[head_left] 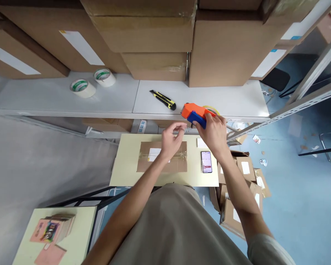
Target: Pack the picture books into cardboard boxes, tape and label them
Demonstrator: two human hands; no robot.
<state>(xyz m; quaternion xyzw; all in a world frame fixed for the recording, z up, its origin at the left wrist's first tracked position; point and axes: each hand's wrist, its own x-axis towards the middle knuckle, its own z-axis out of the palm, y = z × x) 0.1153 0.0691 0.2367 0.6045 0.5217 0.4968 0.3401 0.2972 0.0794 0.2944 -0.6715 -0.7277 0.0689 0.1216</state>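
Observation:
In the head view my right hand is wrapped round an orange and blue tape dispenser at the shelf's front edge. A yellow-rimmed roll shows partly behind it. My left hand hovers just left of the dispenser, fingers loosely curled with a gap to the thumb; I see nothing in it. Below that hand a taped cardboard box with a white label lies on the cream table; my left forearm and hand cover part of it. On the shelf lies a yellow and black utility knife.
Two tape rolls stand on the grey shelf, with large cartons behind. A phone lies at the table's right. Small boxes are piled on the floor at right. Books lie on another table, lower left.

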